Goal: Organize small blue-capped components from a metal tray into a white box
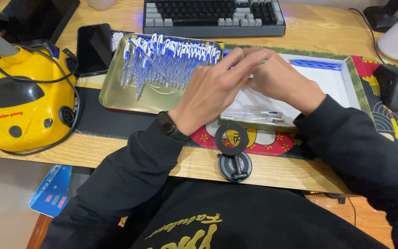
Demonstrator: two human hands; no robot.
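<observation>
My left hand (pixel 217 87) and my right hand (pixel 284 80) meet above a shallow white box (pixel 342 83). Their fingertips pinch together around something small that the fingers hide. To the left a gold metal tray (pixel 116 94) holds several blue and white pens (pixel 171 57) in a row. Loose clear pen barrels (pixel 254 115) lie in the near part of the white box, just under my hands. Blue pen parts (pixel 314 63) lie at the far edge of the box. A black watch (pixel 166 123) sits on my left wrist.
A yellow car-shaped device (pixel 24 106) with a black cable stands at the left. A black phone (pixel 94 48) lies next to the tray. A keyboard (pixel 213 16) is at the back, a black mouse (pixel 395 85) at the right, a round black stand (pixel 233 157) near the desk edge.
</observation>
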